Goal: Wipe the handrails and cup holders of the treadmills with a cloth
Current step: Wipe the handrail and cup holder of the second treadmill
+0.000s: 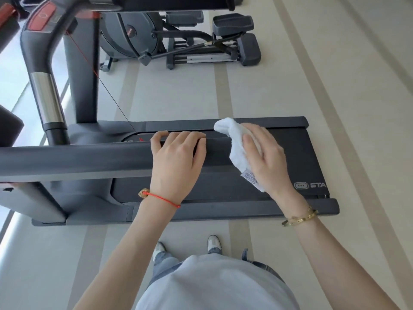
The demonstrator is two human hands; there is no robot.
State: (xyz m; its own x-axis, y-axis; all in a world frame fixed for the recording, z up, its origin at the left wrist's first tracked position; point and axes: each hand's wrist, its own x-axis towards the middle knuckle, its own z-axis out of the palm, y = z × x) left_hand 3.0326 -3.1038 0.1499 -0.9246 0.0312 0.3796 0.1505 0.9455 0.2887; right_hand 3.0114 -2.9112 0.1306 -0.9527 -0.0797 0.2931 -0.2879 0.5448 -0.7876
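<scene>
Two hands are seen at the handrail: the left hand is curled over it, and the soft, light cloth, bunched for easy holding, is gripped by the right hand at the rail's end.

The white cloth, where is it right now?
In the head view, right of centre: the white cloth is under the right hand, on the handrail end.
</scene>
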